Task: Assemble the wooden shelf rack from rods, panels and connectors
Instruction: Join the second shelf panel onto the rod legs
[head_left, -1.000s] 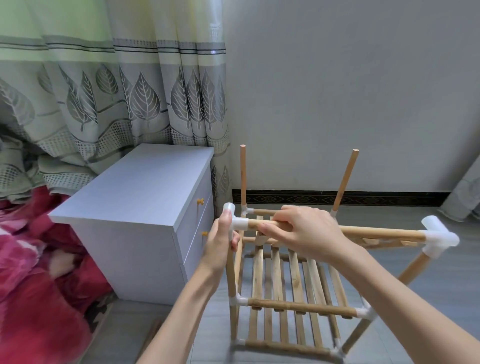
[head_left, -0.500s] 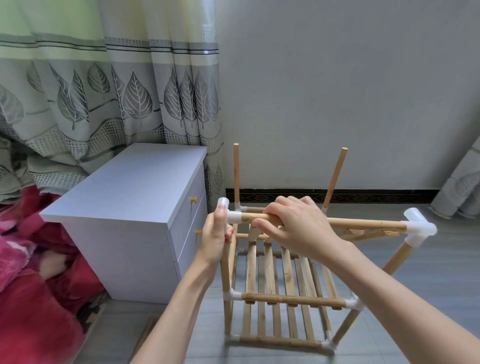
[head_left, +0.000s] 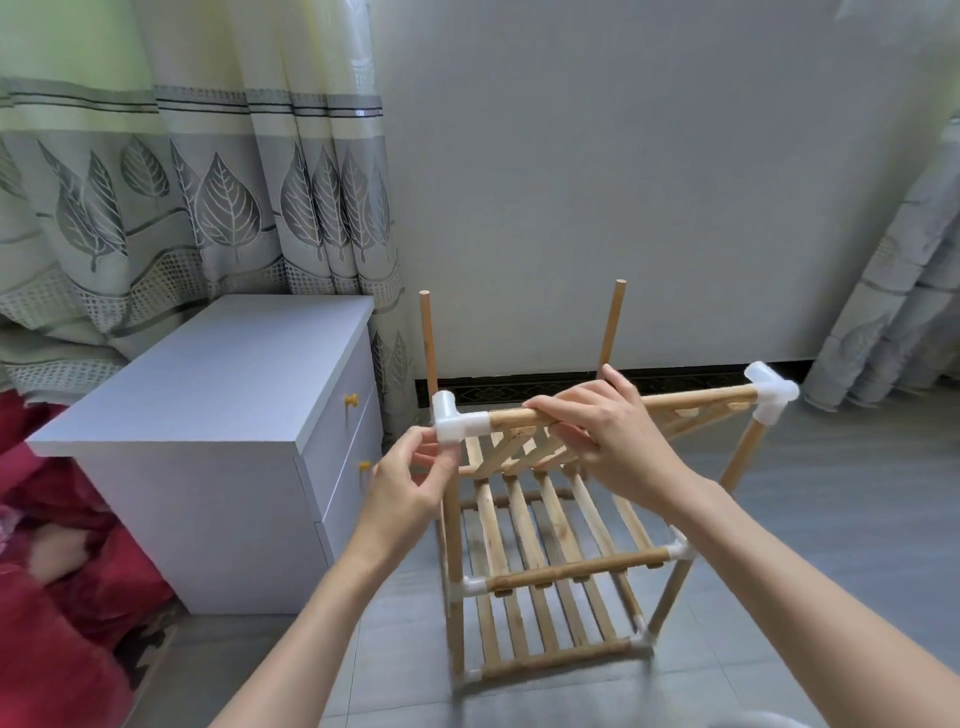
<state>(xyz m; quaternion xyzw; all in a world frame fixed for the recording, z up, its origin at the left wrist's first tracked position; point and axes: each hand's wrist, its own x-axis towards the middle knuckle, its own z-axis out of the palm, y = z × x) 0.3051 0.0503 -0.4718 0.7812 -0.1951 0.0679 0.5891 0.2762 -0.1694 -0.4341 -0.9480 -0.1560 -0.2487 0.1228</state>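
A wooden shelf rack (head_left: 558, 574) stands on the floor, with two slatted shelves joined by white connectors. My right hand (head_left: 608, 441) grips the front rod (head_left: 696, 400) of a top slatted panel that sits tilted over the rack. A white corner connector (head_left: 454, 423) caps that rod's left end, just above the front-left upright rod (head_left: 451, 535). My left hand (head_left: 410, 480) pinches the top of that upright right under the connector. Another white connector (head_left: 771, 395) caps the rod's right end on the front-right upright. Two bare back rods (head_left: 427, 338) (head_left: 612, 325) stick up behind.
A grey two-drawer cabinet (head_left: 218, 415) stands close to the rack's left side. A leaf-patterned curtain (head_left: 197, 197) hangs behind it. Red bedding (head_left: 47, 597) lies at the lower left. A plain wall (head_left: 623, 182) is behind the rack, and grey floor (head_left: 831, 493) lies to the right.
The left connector has lifted a little off the front-left upright. My left hand has slid from the connector down to the upright's top. My right hand stays on the panel's front rod.
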